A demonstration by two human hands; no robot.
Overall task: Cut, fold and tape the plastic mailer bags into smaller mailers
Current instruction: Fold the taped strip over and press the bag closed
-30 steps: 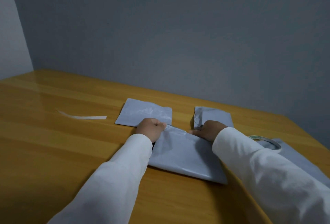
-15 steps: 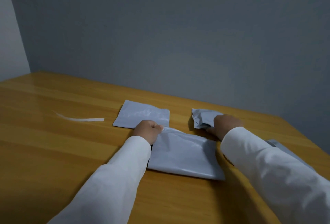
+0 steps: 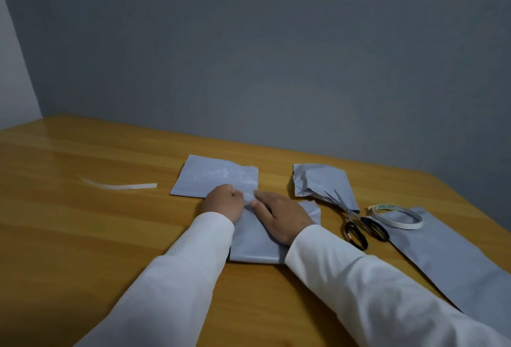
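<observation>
A grey plastic mailer piece (image 3: pixel 254 247) lies folded on the wooden table (image 3: pixel 83 236) in front of me. My left hand (image 3: pixel 224 203) is closed in a fist, pinching its far left corner. My right hand (image 3: pixel 282 216) lies flat on top of it, fingers stretched toward the left hand. A smaller flat mailer (image 3: pixel 218 178) sits just behind my hands. To the right, a crumpled mailer piece (image 3: pixel 320 181) lies with black-handled scissors (image 3: pixel 356 222) partly on it. A tape roll (image 3: pixel 398 215) rests on a long uncut mailer (image 3: pixel 448 258).
A thin white backing strip (image 3: pixel 119 186) lies on the table to the left. A grey wall stands close behind the table's far edge. The table's right edge runs diagonally past the long mailer.
My right hand has come back left from the crumpled piece and now lies flat on the front mailer. With the arm shifted, the scissors and tape roll show. My left hand has stayed put.
</observation>
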